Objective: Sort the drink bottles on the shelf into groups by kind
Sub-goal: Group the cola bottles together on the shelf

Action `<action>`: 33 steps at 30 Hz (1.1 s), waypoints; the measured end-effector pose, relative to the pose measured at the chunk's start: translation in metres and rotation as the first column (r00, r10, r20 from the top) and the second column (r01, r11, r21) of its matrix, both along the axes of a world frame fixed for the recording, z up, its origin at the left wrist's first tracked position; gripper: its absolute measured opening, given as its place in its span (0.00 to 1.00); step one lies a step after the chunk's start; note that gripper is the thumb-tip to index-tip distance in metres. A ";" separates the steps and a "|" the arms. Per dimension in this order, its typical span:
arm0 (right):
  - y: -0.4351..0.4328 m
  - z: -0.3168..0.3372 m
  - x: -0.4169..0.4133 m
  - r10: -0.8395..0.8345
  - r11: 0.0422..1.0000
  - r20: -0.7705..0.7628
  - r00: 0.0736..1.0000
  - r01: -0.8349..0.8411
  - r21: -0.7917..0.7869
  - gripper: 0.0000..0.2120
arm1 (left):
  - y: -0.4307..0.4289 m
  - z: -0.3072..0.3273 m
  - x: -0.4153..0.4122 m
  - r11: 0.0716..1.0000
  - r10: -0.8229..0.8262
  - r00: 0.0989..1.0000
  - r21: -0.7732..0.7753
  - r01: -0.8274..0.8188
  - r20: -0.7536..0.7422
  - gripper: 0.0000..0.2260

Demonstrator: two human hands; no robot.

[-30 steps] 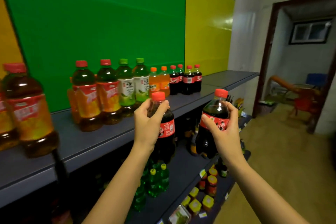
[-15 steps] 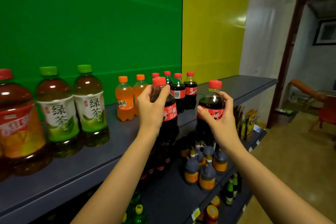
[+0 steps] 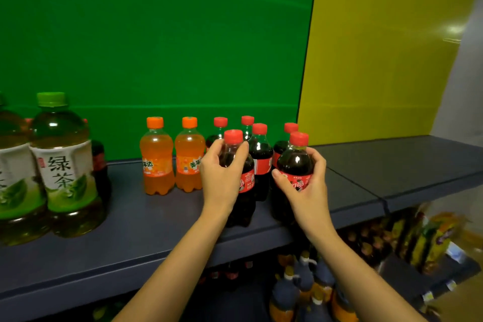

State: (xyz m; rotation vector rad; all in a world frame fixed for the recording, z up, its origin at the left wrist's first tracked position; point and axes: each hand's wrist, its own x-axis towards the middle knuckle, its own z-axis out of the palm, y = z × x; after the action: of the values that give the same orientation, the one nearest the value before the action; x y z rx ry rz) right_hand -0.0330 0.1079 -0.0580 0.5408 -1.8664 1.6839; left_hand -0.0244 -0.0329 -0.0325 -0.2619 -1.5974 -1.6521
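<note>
1. The two cola bottles, carried in the air in front of the shelf edge half a second ago, now stand low over the grey shelf (image 3: pixel 392 165) at centre frame, their bases at or just above its surface; whether they touch it cannot be told.
2. The left hand (image 3: pixel 222 178) is wrapped around the upper body of the left cola bottle (image 3: pixel 244 183), fingers curled at its shoulder below the red cap.
3. The right hand (image 3: pixel 308 185) grips the right cola bottle (image 3: pixel 296 165) around its red label, thumb across the front.
4. Both held bottles have come in just in front of the four cola bottles already standing (image 3: pixel 261 157) at the back, which were well apart from them earlier.
5. Just left of that group stand two orange soda bottles (image 3: pixel 172 162), the nearer one beside the left hand's knuckles.
6. At the left edge of the frame, large green tea bottles (image 3: pixel 65 165) loom closer than before; a dark bottle is partly hidden behind them.
7. Behind the shelf, a green panel (image 3: pixel 156 34) fills the upper left and a yellow panel (image 3: pixel 379 47) the upper right.
8. Lower right, below the shelf, dark bottles with orange labels (image 3: pixel 300 293) and packets sit on lower shelves, partly blocked by the forearms.
</note>
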 end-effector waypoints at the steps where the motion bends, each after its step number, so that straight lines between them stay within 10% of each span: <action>1: 0.002 -0.001 -0.007 0.017 1.000 -0.002 1.000 -0.017 0.006 0.27 | 0.004 -0.002 -0.005 0.999 0.036 0.999 -0.006 -0.036 -0.009 0.02; 27: 0.000 -0.022 -0.051 -0.179 0.967 -0.131 0.975 0.199 0.158 0.39 | 0.009 -0.017 -0.031 0.893 0.337 0.940 -0.334 -0.303 0.048 0.21; 33: -0.006 -0.002 -0.020 -0.160 0.987 -0.376 0.913 0.161 -0.029 0.24 | -0.026 -0.026 -0.003 0.863 0.397 0.917 -0.350 -0.366 0.021 0.20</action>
State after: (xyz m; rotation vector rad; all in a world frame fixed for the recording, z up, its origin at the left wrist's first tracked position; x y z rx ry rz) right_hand -0.0530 0.1016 -0.0595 0.6432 -1.5861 1.3579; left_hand -0.0274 -0.0585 -0.0581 -0.0342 -1.8642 -1.0944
